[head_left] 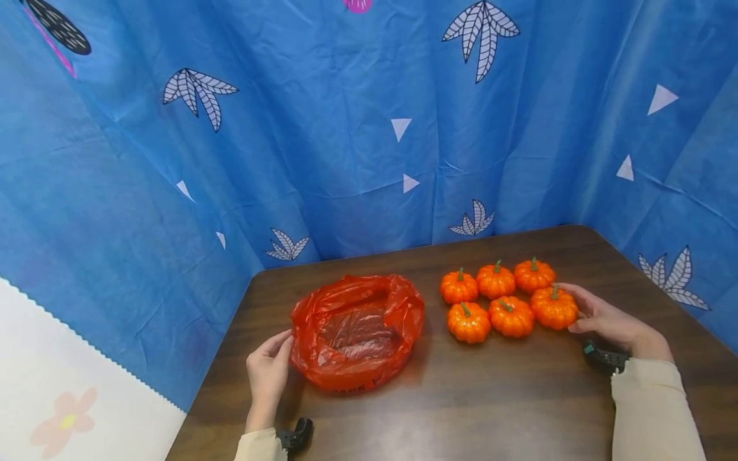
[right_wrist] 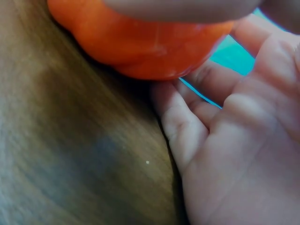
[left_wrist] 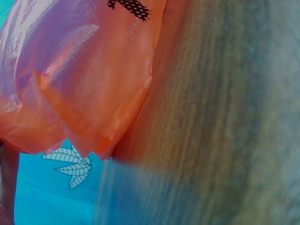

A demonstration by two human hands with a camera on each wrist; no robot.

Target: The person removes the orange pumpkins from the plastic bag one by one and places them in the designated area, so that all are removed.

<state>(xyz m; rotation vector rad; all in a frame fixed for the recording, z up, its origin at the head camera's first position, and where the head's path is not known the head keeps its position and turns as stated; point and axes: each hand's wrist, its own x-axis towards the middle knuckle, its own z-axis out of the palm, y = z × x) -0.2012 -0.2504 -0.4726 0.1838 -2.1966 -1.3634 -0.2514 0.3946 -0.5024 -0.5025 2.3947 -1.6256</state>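
A red plastic bag [head_left: 357, 379] stands with its mouth spread wide on the left half of the table. At its left rim my left hand [head_left: 268, 371] pinches the plastic between thumb and fingers. In the left wrist view the thin side of the bag [left_wrist: 98, 93] fills the upper left. On the right, my right hand [head_left: 605, 320] holds a small orange pumpkin [head_left: 552, 310] with a green stem, the thumb in front and fingers behind. The right wrist view has the pumpkin [right_wrist: 140, 47] close to the wood, thumb across it and the other fingers around its side.
Beside the held pumpkin are two more pumpkins [head_left: 511, 317], with a back row of three pumpkins [head_left: 496, 282] behind. All sit on a dark wooden table [head_left: 461, 403]. A blue patterned curtain [head_left: 346, 128] hangs around the table's far and side edges.
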